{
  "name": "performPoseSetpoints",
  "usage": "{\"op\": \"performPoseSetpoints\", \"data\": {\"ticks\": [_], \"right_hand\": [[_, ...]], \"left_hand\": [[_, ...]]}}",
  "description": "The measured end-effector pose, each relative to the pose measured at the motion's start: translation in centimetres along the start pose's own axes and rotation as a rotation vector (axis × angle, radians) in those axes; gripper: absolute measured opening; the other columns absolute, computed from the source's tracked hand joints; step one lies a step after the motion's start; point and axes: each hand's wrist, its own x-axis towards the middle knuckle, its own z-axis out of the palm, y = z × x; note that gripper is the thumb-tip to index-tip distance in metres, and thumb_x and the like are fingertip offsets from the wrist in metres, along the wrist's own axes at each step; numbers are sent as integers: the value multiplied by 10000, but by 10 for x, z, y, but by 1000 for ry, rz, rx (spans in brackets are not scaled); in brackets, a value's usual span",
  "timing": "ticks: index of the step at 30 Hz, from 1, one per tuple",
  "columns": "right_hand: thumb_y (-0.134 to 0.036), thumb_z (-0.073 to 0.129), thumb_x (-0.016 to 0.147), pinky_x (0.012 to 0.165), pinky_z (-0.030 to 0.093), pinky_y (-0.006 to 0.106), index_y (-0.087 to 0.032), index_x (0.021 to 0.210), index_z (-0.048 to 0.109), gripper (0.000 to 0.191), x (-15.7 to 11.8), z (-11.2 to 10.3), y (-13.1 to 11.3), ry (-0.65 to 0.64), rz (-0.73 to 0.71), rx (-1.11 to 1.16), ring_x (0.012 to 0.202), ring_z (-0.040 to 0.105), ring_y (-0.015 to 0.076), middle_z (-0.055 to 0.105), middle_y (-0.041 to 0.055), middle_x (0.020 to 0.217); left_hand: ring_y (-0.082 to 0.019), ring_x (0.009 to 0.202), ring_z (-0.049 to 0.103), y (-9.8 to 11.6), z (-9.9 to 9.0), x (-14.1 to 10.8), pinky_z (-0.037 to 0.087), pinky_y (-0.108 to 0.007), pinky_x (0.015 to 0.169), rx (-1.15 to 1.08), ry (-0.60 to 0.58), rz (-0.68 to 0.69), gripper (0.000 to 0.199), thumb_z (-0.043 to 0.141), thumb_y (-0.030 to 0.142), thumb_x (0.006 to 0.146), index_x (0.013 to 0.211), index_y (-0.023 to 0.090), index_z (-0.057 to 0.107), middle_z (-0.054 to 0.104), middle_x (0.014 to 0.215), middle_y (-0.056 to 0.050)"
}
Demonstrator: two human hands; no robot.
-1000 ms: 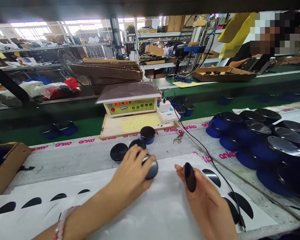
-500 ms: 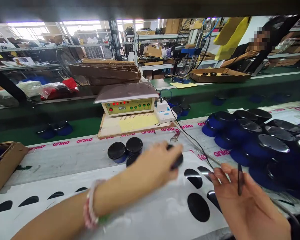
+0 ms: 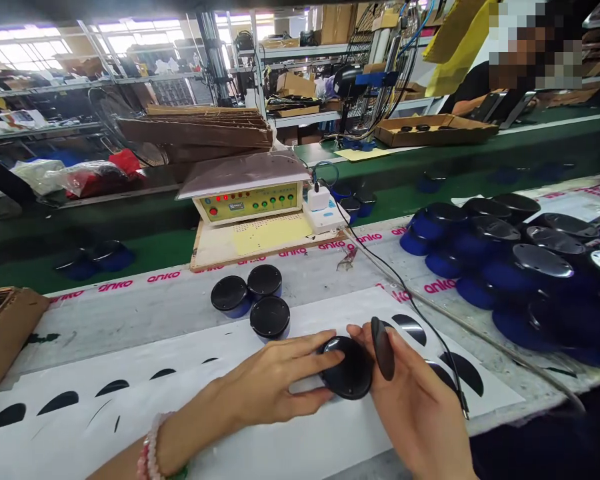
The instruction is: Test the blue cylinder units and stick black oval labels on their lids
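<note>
Clearly, left hand point(image 3: 276, 378) clasps glossy black round container point(image 3: 354, 373); right hand point(image 3: 417, 407) pinches thin disc point(image 3: 383, 350).

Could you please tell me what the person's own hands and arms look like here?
The left hand and right hand are both without gloves. No sleeve shows on the left forearm, which wears a bracelet of pink and pale beads, with a bit of green beside it. The right forearm is out of view.
</note>
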Motion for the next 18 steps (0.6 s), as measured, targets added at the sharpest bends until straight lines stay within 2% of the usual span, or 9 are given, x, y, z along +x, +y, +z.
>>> {"op": "performPoseSetpoints", "data": {"ticks": [2, 4, 8, 13, 16, 18], "right_hand": [[-357, 745, 669, 855, 519, 316, -221, 782, 744, 176, 2, 2, 0, 9, 5, 14, 918, 644, 211, 705, 20, 865], [-344, 752, 664, 831, 522, 301, -223, 772, 739, 163, 3, 4, 0, 13, 3, 21, 892, 646, 197, 701, 11, 859], [-351, 729, 701, 808, 518, 319, -229, 760, 718, 136, 2, 11, 1, -55, -38, -18, 813, 640, 183, 688, 0, 845], [-338, 717, 722, 794, 510, 319, -249, 775, 715, 103, 2, 15, 4, -68, -52, -15, 752, 629, 165, 670, -19, 826], [-349, 714, 721, 799, 500, 320, -245, 785, 715, 123, 4, 13, 5, -70, -32, -37, 786, 618, 174, 662, -7, 846], [-365, 703, 730, 806, 489, 328, -239, 806, 709, 147, 5, 10, 5, -82, -9, -85, 834, 602, 190, 639, 5, 854]], "left_hand": [[-180, 1145, 569, -3, 2, -2, 484, -243, 958, -12, 4, 31, 387, 561, 192, 852, 1237, 185, 520, 513, 1326, -135], [-185, 1113, 578, -3, 6, -4, 497, -257, 940, 2, 32, 2, 408, 588, 160, 805, 1210, 195, 552, 529, 1286, -126], [-224, 1197, 523, -4, 15, -6, 484, -315, 970, 58, 99, 5, 581, 551, 84, 723, 1290, 182, 471, 460, 1360, -143], [-203, 1211, 526, -4, 19, -8, 484, -267, 964, 89, 125, -1, 621, 493, 22, 713, 1311, 182, 436, 424, 1414, -136], [-211, 1230, 508, 0, 16, -9, 456, -312, 1009, 13, 99, -95, 661, 558, 66, 713, 1337, 207, 395, 457, 1399, -106], [-223, 1205, 532, 2, 14, -9, 468, -350, 1001, -74, 63, -240, 783, 682, 208, 713, 1392, 226, 293, 499, 1368, -89]]}}
